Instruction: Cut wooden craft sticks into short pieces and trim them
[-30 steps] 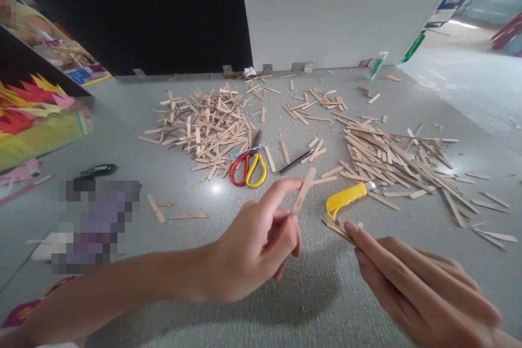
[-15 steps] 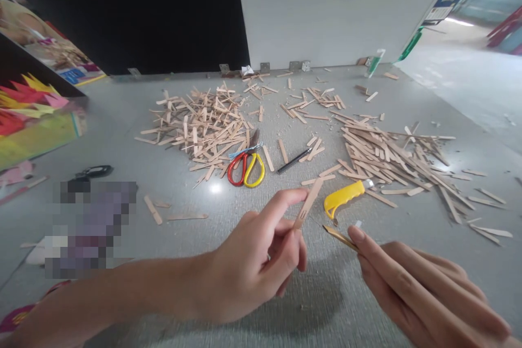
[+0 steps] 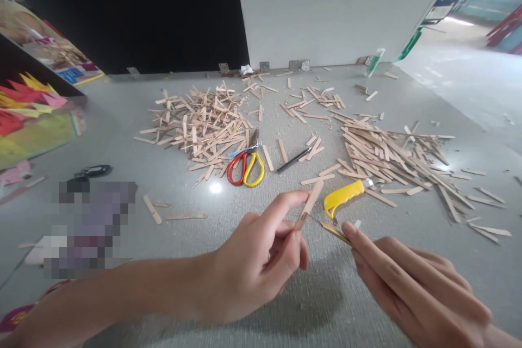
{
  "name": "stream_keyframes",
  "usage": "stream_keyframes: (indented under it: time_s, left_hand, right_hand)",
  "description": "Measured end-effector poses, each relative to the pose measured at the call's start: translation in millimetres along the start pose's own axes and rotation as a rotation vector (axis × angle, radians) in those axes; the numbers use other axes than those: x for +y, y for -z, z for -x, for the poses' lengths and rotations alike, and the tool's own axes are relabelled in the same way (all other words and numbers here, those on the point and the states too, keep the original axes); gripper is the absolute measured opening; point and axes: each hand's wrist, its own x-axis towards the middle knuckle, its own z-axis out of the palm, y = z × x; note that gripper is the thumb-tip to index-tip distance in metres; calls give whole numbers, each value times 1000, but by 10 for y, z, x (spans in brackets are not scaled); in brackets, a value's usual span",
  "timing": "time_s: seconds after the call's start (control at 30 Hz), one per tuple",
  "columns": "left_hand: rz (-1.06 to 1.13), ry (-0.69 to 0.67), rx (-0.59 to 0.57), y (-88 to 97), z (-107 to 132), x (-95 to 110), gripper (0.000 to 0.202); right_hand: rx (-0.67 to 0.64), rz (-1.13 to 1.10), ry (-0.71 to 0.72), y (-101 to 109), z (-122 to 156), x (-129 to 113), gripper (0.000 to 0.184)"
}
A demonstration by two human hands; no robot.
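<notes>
Left hand [image 3: 253,266] is pinching a stick [image 3: 312,197] between thumb and forefinger, long axis pointing to 1 o'clock; right hand [image 3: 408,283], fingers pressed together on a knife [image 3: 335,231], is holding its tip at the stick's lower end from 4 o'clock.

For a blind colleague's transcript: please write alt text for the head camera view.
The left hand pinches a wooden stick while the right hand holds a thin craft knife with its tip at the stick's lower end. Beyond, a grey table bears a yellow cutter, scissors and heaps of sticks.
</notes>
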Motion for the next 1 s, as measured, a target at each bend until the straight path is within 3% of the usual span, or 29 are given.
stream_keyframes:
  time_s: [0.13,0.27,0.33,0.5,0.73,0.9,1.0]
  left_hand:
    - [-22,-37,-13,31,-31,-43,38]
    - [-30,3,-53,81,-139,-169,33]
    - [-81,21,-57,92,-211,-263,35]
    - [-299,-2,-9,34,-357,-517,34]
    - [-242,59,-19,-53,-418,-766,36]
    - [-238,44,-3,-25,-416,-821,37]
    - [-236,44,-20,-7,-430,-836,45]
  right_hand:
    - [-3,10,-2,-23,13,5,77]
    - [-43,79,82,-34,-61,8,48]
    - [-89,189,90,-70,-111,26,41]
    - [-255,350,101,-236,-150,68,51]
    - [-455,626,144,-318,-245,-94,32]
    - [-698,449,64,-546,-242,181,25]
    - [-778,374,30,-544,-250,258,27]
